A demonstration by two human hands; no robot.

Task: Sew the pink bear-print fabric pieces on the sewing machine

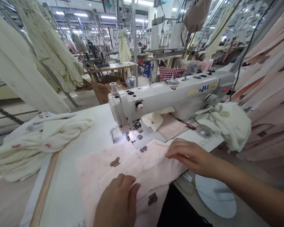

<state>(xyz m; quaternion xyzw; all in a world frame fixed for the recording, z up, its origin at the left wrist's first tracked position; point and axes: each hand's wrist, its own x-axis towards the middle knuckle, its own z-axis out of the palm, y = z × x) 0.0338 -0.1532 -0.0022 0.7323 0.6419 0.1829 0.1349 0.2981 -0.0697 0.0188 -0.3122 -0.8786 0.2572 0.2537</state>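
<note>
A white lockstitch sewing machine (165,97) stands across a pale worktable (66,186), its lamp lighting the presser foot (132,137). Pale pink fabric (144,170) printed with small brown animals lies on the tabletop in front of the needle area, its near part reaching the table's front edge. The right hand (191,156) pinches the fabric's right side between thumb and fingers. The left hand (118,200) rests on the nearer part, fingers bent and thumb set apart; its underside is hidden from where I stand, so I cannot tell whether it grips. To the person's left, a cream printed cloth heap (44,135) lies in folds over the table's far corner, above a wooden edging strip (44,189). Under the machine arm lies a pink checked cloth (170,126), with a red pen (188,124) near its right end; a round dish (204,130) sits just beside a bunched pale cloth (232,124) at the table's right end. Below, a white round disc (215,197) is visible. Around the station hang cream lengths (47,47) on the left and pink printed lengths (269,85) on the right. Behind the machine stand a brown bag (100,93), a blue stool (147,68) and white thread cones (154,37); ceiling strip lights (145,3) run over further workstations.
</note>
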